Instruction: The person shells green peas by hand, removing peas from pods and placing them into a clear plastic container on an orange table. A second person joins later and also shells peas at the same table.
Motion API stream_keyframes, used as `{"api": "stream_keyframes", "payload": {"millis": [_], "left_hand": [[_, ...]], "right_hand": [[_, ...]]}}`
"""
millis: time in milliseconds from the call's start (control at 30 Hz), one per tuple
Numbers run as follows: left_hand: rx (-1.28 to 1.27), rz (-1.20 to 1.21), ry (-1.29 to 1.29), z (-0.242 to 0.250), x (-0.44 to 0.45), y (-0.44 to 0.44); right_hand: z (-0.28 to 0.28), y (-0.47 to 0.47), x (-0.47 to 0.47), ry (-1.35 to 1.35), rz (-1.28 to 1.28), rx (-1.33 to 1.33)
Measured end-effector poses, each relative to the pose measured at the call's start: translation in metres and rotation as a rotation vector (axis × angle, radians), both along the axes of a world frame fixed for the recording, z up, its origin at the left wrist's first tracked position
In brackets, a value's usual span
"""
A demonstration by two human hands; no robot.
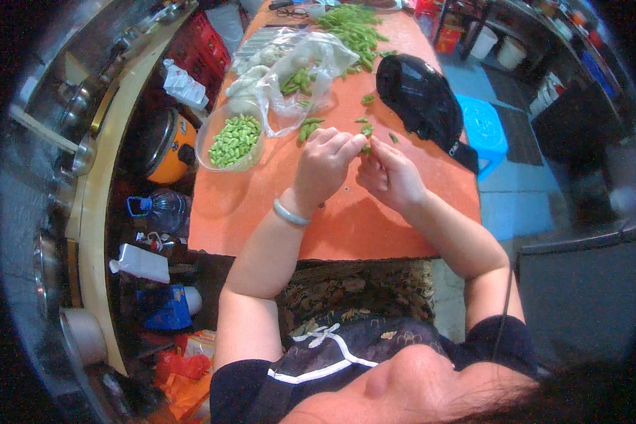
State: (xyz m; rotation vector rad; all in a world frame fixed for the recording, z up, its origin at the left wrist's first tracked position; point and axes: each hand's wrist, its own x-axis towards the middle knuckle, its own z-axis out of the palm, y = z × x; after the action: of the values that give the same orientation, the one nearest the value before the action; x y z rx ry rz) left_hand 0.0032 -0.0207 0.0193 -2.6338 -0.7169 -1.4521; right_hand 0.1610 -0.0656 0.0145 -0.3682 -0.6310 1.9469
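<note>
My left hand [326,161] and my right hand [389,172] meet over an orange-covered table [243,222], their fingertips pinching a green bean pod [366,150] between them. Loose pods [367,129] lie just beyond the fingers, and a few more pods [310,129] rest by my left knuckles. A clear plastic bowl [205,159] at the left holds shelled green beans [235,141]. Behind it, a clear plastic bag [323,87] has pods in it. Farther back spreads a heap of green pods [352,32]. To the right lies a black plastic bag [421,98].
Eyeglasses [292,12] lie at the table's far end. A blue plastic stool [482,130] stands by the right edge. Along the left runs a wooden shelf [92,222] with metal pots, and a large water bottle [166,210] is below it.
</note>
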Motion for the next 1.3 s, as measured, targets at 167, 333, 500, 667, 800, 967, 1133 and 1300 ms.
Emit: {"api": "stream_keyframes", "payload": {"millis": [167,333,500,667,800,967,1133,1300], "left_hand": [[-0.208,-0.070,-0.007,-0.002,-0.003,0.004],[-0.576,-0.188,-0.007,-0.008,-0.006,0.005],[-1.051,-0.324,-0.197,-0.018,-0.006,0.006],[-1.326,-0.384,-0.240,-0.018,-0.009,0.010],[-1.028,-0.280,-0.094,-0.011,-0.008,0.006],[-1.000,-0.313,-0.021,-0.010,-0.007,0.004],[-0.682,-0.280,-0.069,-0.013,-0.002,0.007],[-0.366,-0.180,-0.057,-0.007,-0.002,0.006]], "right_hand": [[-0.002,0.005,0.001,-0.457,-0.210,0.101],[-0.005,0.014,0.011,-1.031,-0.475,0.379],[-0.006,0.017,0.012,-1.199,-0.593,0.616],[-0.001,0.016,0.015,-1.272,-0.625,0.858],[0.002,0.016,0.016,-1.314,-0.567,0.852],[0.001,0.016,0.019,-1.201,-0.427,0.783],[-0.003,0.016,0.016,-0.888,-0.307,0.387],[-0.007,0.013,0.009,-0.539,-0.222,0.136]]}}
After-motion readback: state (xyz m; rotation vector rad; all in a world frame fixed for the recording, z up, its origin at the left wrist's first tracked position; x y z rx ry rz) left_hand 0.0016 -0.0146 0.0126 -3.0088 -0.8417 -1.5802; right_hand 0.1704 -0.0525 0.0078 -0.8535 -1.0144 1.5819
